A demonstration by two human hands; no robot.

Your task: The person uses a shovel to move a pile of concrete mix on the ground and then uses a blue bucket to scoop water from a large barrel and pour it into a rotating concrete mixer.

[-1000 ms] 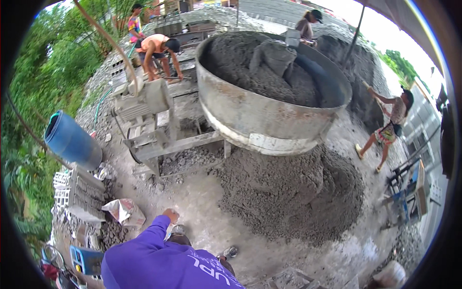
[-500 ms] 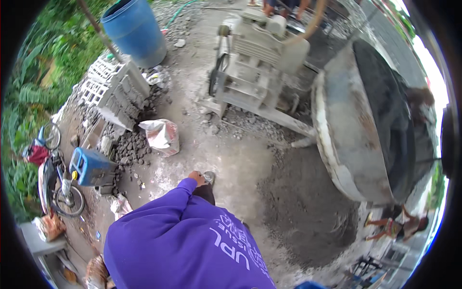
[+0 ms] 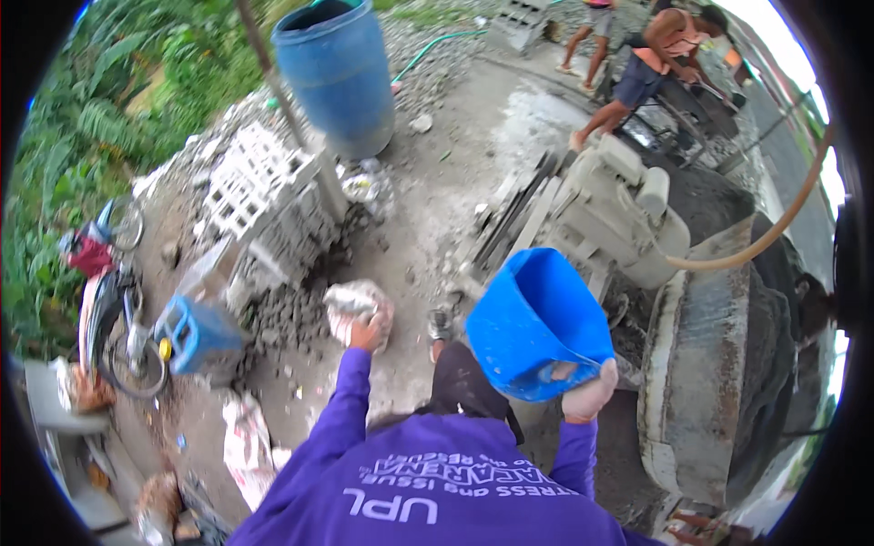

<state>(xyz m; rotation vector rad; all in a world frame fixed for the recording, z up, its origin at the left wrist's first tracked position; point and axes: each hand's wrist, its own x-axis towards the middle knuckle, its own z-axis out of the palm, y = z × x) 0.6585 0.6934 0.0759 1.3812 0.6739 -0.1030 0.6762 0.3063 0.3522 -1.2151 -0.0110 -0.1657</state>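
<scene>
My right hand (image 3: 590, 393) is closed on the rim of a blue plastic bucket (image 3: 510, 337). The bucket is tilted, its mouth toward the upper right, and a pale grey smear marks its near side. My left hand (image 3: 366, 335) reaches forward at the end of a purple sleeve, in front of a whitish woven sack (image 3: 350, 305). Blur hides how its fingers lie, and whether it touches the sack cannot be told. Beyond the bucket stands a grey, dust-covered machine (image 3: 605, 209). A large round metal drum (image 3: 687, 364) with dark contents is at the right.
Hollow blocks (image 3: 259, 187) are stacked at the left beside a blue barrel (image 3: 337, 77). Stones (image 3: 282, 318), a blue jug (image 3: 196, 332) and a motorcycle (image 3: 118, 332) are nearer. A hose (image 3: 765, 250) arcs above the drum. A person (image 3: 651, 64) bends over at the far right.
The blue bucket has come into view in my right hand. My left arm now stretches forward, its hand overlapping the sack. The view has shifted, showing more of the far side and its people.
</scene>
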